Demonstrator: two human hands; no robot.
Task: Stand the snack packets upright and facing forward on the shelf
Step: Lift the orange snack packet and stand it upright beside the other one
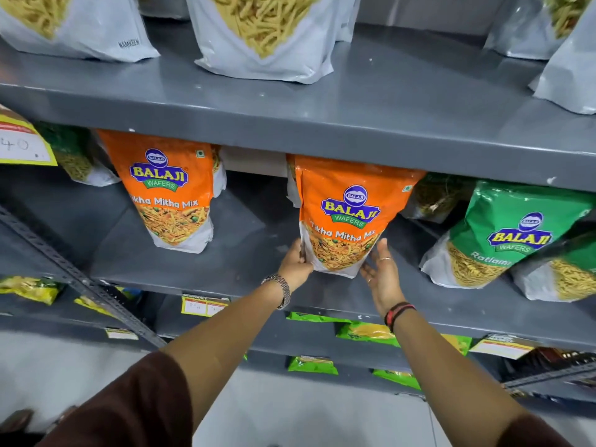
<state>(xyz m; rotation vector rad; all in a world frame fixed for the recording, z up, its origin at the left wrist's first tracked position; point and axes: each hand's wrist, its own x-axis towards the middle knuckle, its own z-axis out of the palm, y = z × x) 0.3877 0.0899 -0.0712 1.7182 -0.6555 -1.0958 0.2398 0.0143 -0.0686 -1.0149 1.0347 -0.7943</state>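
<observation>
An orange Balaji "Tikha Mitha Mix" packet (pixel 346 214) stands upright, front facing me, on the grey middle shelf (pixel 245 272). My left hand (pixel 295 264) grips its lower left edge. My right hand (pixel 380 272) is beside its lower right corner, palm toward the packet, fingers spread and just touching or nearly touching it. A second orange packet (pixel 169 188) of the same kind stands upright further left. Green Balaji packets (pixel 506 233) lean at the right end of the same shelf.
The upper shelf (pixel 387 101) carries white packets of yellow sticks (pixel 261 30). Lower shelves hold green and yellow packets (pixel 364 330) and price tags (pixel 204 305). A yellow price card (pixel 22 143) hangs at the left. A slotted steel upright (pixel 80 275) runs diagonally at the left.
</observation>
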